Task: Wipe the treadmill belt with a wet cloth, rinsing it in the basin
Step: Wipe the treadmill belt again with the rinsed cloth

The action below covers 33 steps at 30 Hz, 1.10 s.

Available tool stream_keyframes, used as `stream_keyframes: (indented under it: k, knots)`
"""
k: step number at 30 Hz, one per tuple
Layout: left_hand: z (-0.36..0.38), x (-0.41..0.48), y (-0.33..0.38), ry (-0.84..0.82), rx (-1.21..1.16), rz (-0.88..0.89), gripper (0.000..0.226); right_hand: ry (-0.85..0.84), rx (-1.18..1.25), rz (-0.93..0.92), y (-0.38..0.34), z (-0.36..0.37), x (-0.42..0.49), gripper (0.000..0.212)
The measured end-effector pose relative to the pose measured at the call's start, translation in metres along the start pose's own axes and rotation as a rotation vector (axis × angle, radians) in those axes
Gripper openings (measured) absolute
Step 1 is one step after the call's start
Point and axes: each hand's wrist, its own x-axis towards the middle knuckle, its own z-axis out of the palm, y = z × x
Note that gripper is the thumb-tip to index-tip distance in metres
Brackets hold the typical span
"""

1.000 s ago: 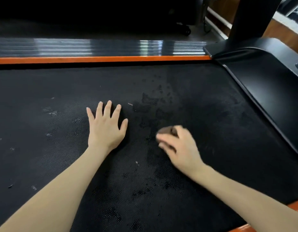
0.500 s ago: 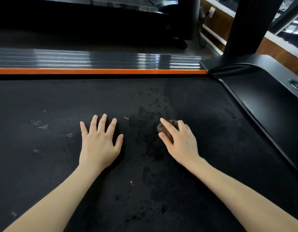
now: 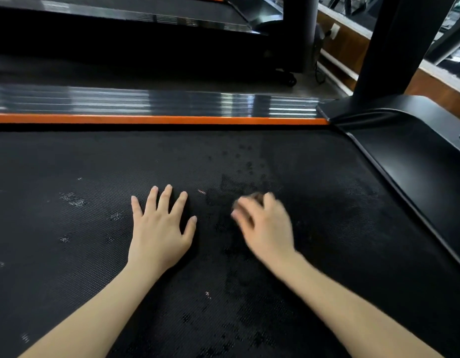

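Head view: we log one frame, looking down at both forearms.
Treadmill belt (image 3: pixel 94 164): black and textured, running along the near side of the orange strip (image 3: pixel 159 119).
Left hand (image 3: pixel 159 228): we see it released, palm flat on the belt with fingers spread, well on the near side of the orange strip.
Right hand (image 3: pixel 265 226): blurred, with fingers curled over the cloth and grasping it, level with the left hand.
Cloth (image 3: pixel 256 196): a small brown wad on the belt. We see only its edge, on the fingers' side toward the orange strip.
Wet patches (image 3: pixel 239 174): dark blotches between the cloth and the orange strip.
Motor cover (image 3: pixel 417 156): black, at the orange strip's right end.
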Motion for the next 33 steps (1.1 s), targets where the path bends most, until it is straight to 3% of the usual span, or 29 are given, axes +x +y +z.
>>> stream_keyframes:
  k: [3,5,9,11,12,15,17,22,27,31,33]
  knots:
    - [0.0,-0.002,0.0,-0.001,0.005,0.005,0.065,-0.111,0.085,-0.262,-0.004,-0.008,-0.018,0.043]
    - [0.0,-0.002,-0.001,0.0,0.002,0.005,0.065,-0.084,-0.013,-0.263,0.026,-0.003,0.01,0.04]
    - [-0.001,0.0,0.002,-0.007,0.006,-0.003,0.065,-0.031,-0.193,0.301,0.081,0.003,0.072,0.04]
    - [-0.002,0.001,0.002,-0.01,0.005,-0.005,0.065,-0.037,-0.218,0.39,0.06,0.007,0.07,0.04]
    - [-0.002,0.0,0.003,-0.013,0.004,-0.004,0.065,-0.015,-0.186,0.329,0.041,0.007,0.059,0.039]
    - [-0.001,-0.001,0.001,-0.024,0.011,-0.004,0.065,-0.046,-0.006,-0.086,-0.004,0.01,0.013,0.039]
    - [0.0,-0.001,0.001,-0.02,0.005,0.008,0.065,-0.104,0.001,-0.207,0.006,0.011,0.023,0.041]
    - [-0.003,0.008,-0.001,0.026,-0.033,-0.007,0.065,-0.035,-0.119,0.115,0.04,0.022,0.072,0.034]
    - [-0.009,0.063,-0.006,0.033,0.002,0.096,0.067,0.011,-0.149,0.06,0.043,0.024,0.07,0.032]
    - [0.007,0.086,-0.02,0.028,-0.012,0.05,0.07,0.005,-0.221,-0.106,0.069,0.026,0.082,0.035]
    - [0.013,0.087,-0.02,0.048,-0.005,0.063,0.07,0.012,-0.246,-0.053,0.083,0.027,0.102,0.033]
